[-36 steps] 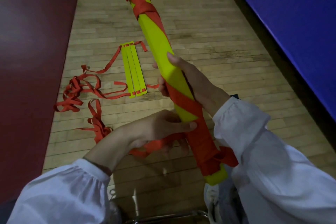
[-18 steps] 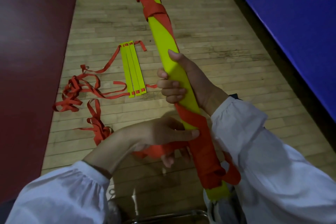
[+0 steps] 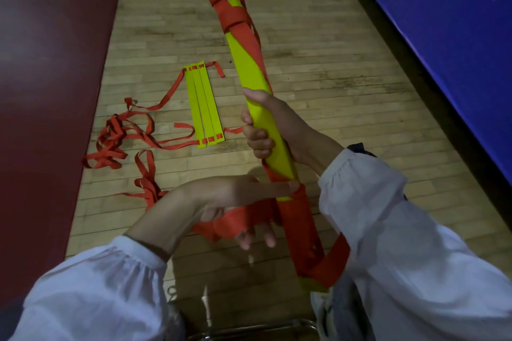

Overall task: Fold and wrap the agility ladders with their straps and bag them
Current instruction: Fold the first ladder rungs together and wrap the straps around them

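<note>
Right hand (image 3: 277, 124) has re-gripped: a second ago mostly the thumb showed, now its fingers are curled right round the front of the folded ladder bundle (image 3: 250, 86), clamped mid-shaft on the bare yellow stretch. The bundle has slid a bit up and right in view. Left hand (image 3: 230, 202) has barely moved, thumb laid flat against the bundle at the top edge of the lower wrap, red strap (image 3: 241, 219) looped across its curled fingers. Judgement: winding is paused for a re-grip, the next turn goes over the bare middle, and bagging is not near. The bundle is held in the air over the wooden floor (image 3: 318, 77), long axis diagonal, near end low right by the lap, far end pointing away and up-left past the frame top. A second ladder (image 3: 206, 108) lies flat on the floor, straps loose.
</note>
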